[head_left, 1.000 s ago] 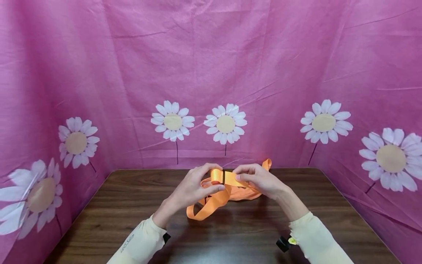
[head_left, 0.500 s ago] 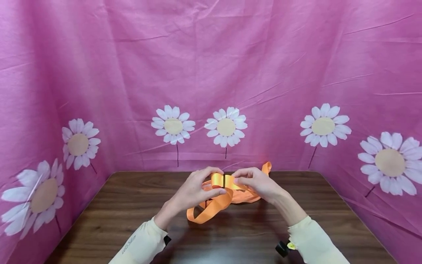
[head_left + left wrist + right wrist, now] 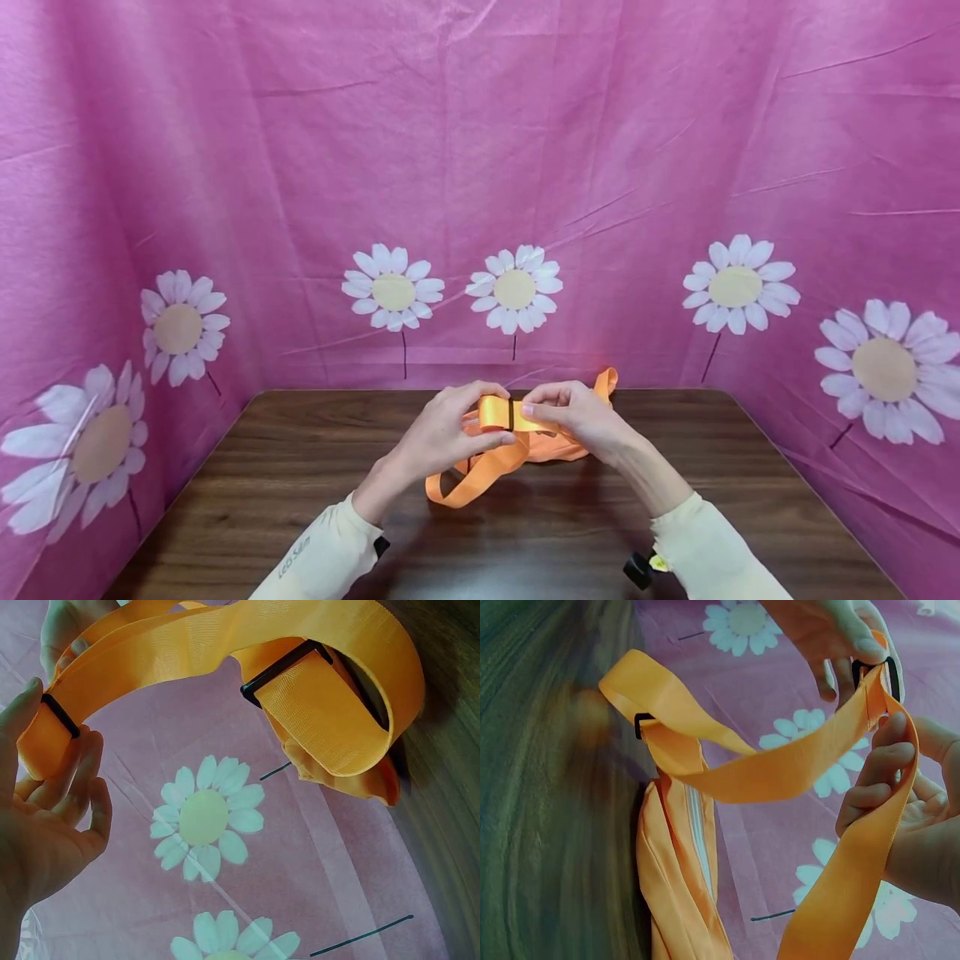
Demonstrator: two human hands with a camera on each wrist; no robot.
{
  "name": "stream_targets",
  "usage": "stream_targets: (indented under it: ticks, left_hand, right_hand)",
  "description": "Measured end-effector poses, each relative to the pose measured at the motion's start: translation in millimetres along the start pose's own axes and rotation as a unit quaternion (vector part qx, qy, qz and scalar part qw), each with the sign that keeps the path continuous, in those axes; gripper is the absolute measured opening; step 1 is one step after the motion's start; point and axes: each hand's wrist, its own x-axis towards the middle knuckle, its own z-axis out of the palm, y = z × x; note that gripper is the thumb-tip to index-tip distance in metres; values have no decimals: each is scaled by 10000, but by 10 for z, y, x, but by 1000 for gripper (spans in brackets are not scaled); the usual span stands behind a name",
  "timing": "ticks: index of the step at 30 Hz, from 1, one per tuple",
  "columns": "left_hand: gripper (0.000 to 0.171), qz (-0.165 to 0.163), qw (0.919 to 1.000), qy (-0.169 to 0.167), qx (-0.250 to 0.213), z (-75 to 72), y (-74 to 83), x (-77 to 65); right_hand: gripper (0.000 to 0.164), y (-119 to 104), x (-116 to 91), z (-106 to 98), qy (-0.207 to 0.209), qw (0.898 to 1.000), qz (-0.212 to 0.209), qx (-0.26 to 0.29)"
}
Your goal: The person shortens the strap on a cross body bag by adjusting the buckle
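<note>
Gripping the buckle point(image 3: 512, 414) by its two ends, the left hand point(image 3: 441, 429) has thumb and fingers bent about it, probably to steady it while leaving its middle free for webbing. Just right of the buckle, the right hand point(image 3: 588, 421) pinches the strap point(image 3: 493, 412), seemingly to control the length passing through; the hands are near each other but apart. Left of the buckle the strap bulges into a loop, which suggests slack there. A longer bend hangs below the buckle, and a second buckle point(image 3: 640, 726) sits lower than it too. Below and right of the buckle, the bag point(image 3: 557, 449) lies on the surface point(image 3: 315, 483), likely so its weight is carried there. Pink cloth point(image 3: 480, 133) hangs beyond the buckle.
</note>
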Motion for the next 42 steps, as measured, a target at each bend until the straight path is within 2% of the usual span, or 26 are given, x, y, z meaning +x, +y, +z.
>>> stream_targets:
  ticks: [7,14,18,24,32,42]
  left_hand:
    - [48,78,9997,-33,236,10,-55,3]
    - [44,246,9990,-15,383,-37,-72,17]
    - [43,162,9994,41,302,-80,-71,14]
    - [44,-8,9998,60,169,-103,-84,12]
    - [47,-176,9998,28,-103,-100,-75,4]
    - [49,-5,9999,82,-98,-59,-78,10]
  right_hand:
    - [25,-12,23,22,-107,9999,-38,-97]
    - [25,26,18,-135,-83,9991,-123,-396]
    - [22,75,1,-259,-116,9987,-128,-478]
    - [20,101,-26,-361,-232,9990,-252,-300]
    - [20,50,-37,-330,-118,9993,-239,-256]
    - [22,2,-50,-238,-200,9995,-222,-134]
